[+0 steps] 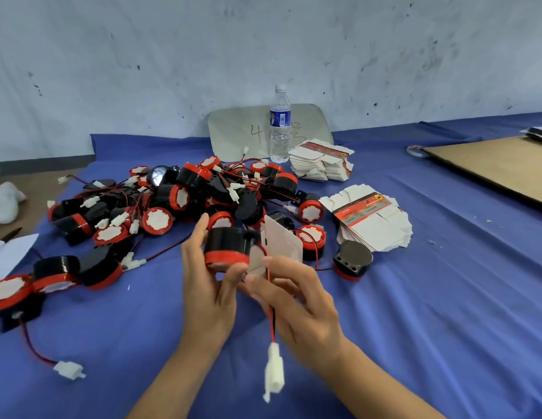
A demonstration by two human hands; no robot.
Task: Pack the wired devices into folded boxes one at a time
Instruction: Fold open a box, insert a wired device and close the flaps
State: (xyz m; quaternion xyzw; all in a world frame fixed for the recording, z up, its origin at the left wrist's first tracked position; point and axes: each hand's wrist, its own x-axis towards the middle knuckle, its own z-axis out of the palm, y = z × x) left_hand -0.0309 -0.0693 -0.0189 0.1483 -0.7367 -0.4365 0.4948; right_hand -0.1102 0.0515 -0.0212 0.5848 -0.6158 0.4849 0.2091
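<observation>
Device (226,244) is sitting up off the tabletop (415,297), dead centre, in the left hand (207,285), red rim facing down, with the fingers (201,231) wrapping round its black body. Right hand (297,300) is pinching the lower edge of a white box (283,240) that's pressing against the device at its 3 o'clock. It's a bit blurry, so I can't tell whether the box mouth is actually open.

The wire (271,316) is running down across the right palm, and the connector (274,370) is dangling free at 6 o'clock. That's what's worrying me. If the device is going in first, I'm guessing the wire is staying outside and getting caught in the flap, or the swinging connector is dragging the whole thing back out. Thin card is also looking easy to crush or tear if the round body is being forced in at an angle.

The pile (179,195) at 11 o'clock is a mess of crossing leads, so the next pick is probably snagging its neighbours. Flat boxes (372,222) are waiting at 2 o'clock, and there's a bottle (280,125) at 12.
</observation>
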